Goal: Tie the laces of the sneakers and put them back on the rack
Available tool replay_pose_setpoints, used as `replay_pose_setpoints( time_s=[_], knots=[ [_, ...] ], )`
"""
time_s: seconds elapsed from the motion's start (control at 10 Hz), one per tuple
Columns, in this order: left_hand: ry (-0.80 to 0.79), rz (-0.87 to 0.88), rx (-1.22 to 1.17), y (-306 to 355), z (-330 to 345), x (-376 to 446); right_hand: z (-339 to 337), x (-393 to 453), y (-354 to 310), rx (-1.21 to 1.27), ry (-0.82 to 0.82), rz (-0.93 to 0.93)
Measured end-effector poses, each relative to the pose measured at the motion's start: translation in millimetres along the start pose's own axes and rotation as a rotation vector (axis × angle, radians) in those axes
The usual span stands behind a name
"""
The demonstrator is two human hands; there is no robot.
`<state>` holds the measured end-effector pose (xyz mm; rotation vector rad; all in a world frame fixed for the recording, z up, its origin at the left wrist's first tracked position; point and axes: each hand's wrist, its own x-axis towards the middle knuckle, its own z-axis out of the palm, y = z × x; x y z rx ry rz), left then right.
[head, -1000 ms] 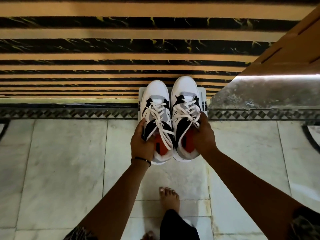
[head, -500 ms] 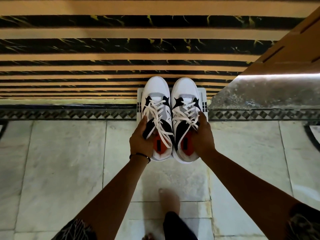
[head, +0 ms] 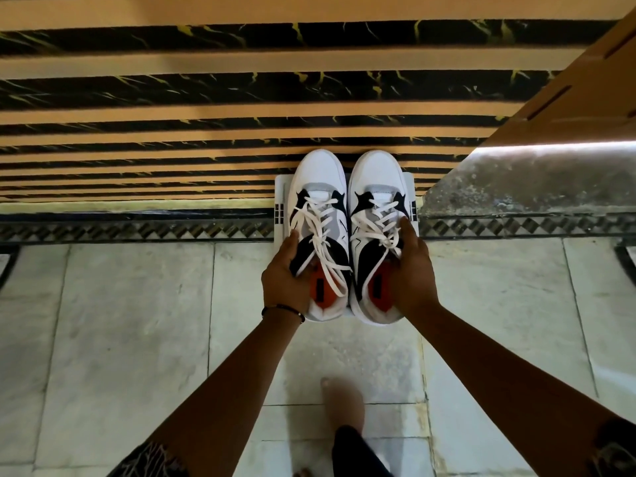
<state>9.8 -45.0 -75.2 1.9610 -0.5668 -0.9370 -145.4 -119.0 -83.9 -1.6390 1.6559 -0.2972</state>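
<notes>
Two white-and-black sneakers, side by side and toes forward: left sneaker [head: 318,232], right sneaker [head: 377,232], each with white laces [head: 321,235] crossed over the tongue and an orange insole showing at the heel. Laces look tied, though knots too tangled to read clearly. Held over a white rack [head: 279,204], of which only the edges peek out on both sides. Compared with a second ago, carried a little further forward, so toes now reach past the rack's far edge toward the striped steps [head: 172,98], and gripped more from the outer flanks; probably the placing step, nearly done, with letting go left. Whether soles already rest on the rack, impossible to tell. Two hands, one per shoe: left hand [head: 285,280] wrapped round the outer side of the left sneaker, right hand [head: 411,273] clasping the outer side of the right one, thumbs up near the laces. One dark bracelet [head: 284,309] on the left wrist. One bare foot [head: 342,404] blurred on the marble floor [head: 120,339] below.
</notes>
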Motion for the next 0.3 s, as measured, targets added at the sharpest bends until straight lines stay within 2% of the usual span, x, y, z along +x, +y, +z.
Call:
replay_pose_setpoints(
  time_s=[0.1, 0.2, 0.3],
  knots=[
    [-0.028, 0.014, 0.048, 1, -3, -4, -4, 2, 0, -0.044, -0.062, 0.043],
    [-0.125, 0.037, 0.210, 1, -11, -1, -12, 4, -8, -0.002, -0.152, 0.068],
    [-0.139, 0.048, 0.238, 3, -18, -18, -30, -10, -13, 0.014, -0.186, 0.117]
  ],
)
